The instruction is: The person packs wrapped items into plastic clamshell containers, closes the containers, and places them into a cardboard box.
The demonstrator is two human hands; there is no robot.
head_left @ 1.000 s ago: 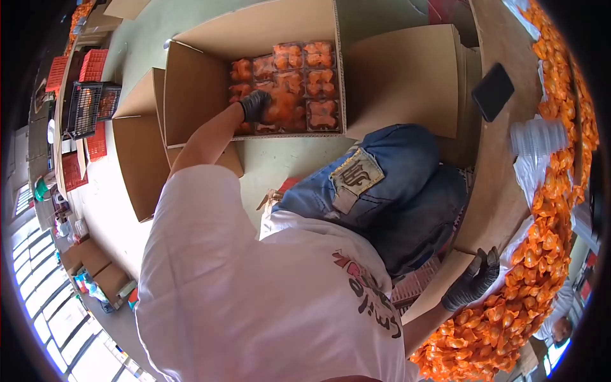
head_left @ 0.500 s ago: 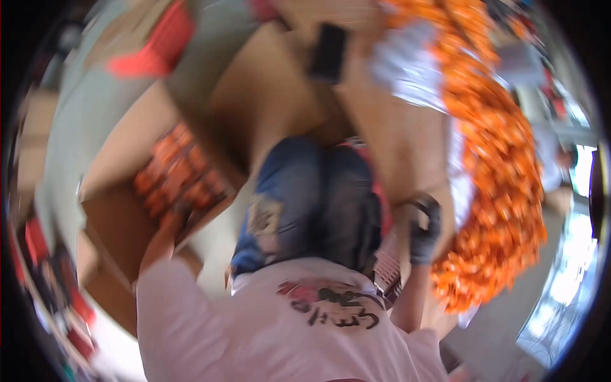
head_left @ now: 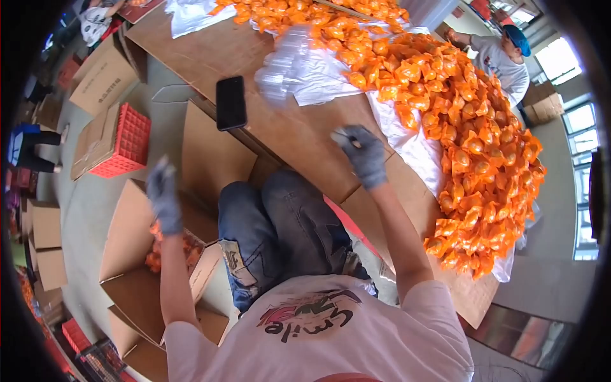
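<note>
My left hand [head_left: 163, 197], in a grey glove, is raised over the open cardboard box [head_left: 127, 223]. It is blurred and its fingers are pressed together; whether they hold anything is unclear. Below it, orange-wrapped packs [head_left: 191, 250] show inside the box. My right hand [head_left: 364, 153], also gloved, hovers over the wooden table [head_left: 286, 130] with thumb and fingers curled and no object visible between them. A stack of clear plastic trays [head_left: 283, 67] lies farther back, beside a black phone [head_left: 231, 103]. Orange-wrapped items [head_left: 471, 146] are heaped along the table's right side.
A red crate [head_left: 130, 141] with cardboard against it stands on the floor at left, near another carton [head_left: 105, 83]. A co-worker in a blue cap [head_left: 503, 60] is across the heap. Another person [head_left: 95, 25] is at upper left. White sheeting [head_left: 324, 79] lies under the heap.
The view has turned towards the table. My left hand has come up out of the box of packs, and my right hand has moved from the table's near edge farther over the tabletop.
</note>
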